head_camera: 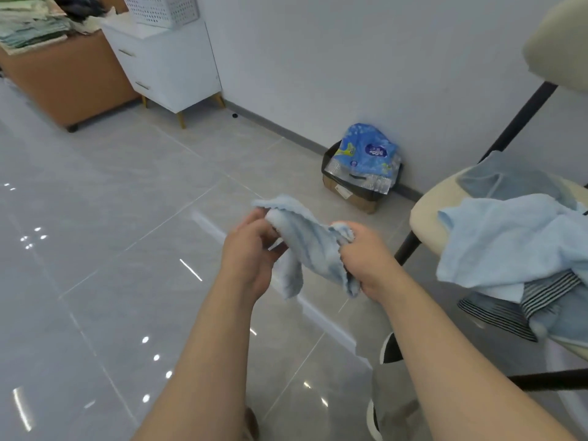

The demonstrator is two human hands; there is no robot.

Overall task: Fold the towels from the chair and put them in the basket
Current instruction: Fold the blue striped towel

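We hold a crumpled light-blue towel (305,246) in mid-air, left hand (251,249) and right hand (366,259) both curled round it, right fingertips hidden in cloth. At right, the towel pile (509,243) on the chair (426,214) is cut off.

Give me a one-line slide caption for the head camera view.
Left hand and right hand grip a crumpled blue towel; more towels lie on the chair.

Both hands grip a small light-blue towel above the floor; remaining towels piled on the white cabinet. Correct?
Wrong on the pile: the head view shows the remaining towels on the chair, not the white cabinet. Otherwise right: left hand and right hand both grip the small light-blue towel above the floor.
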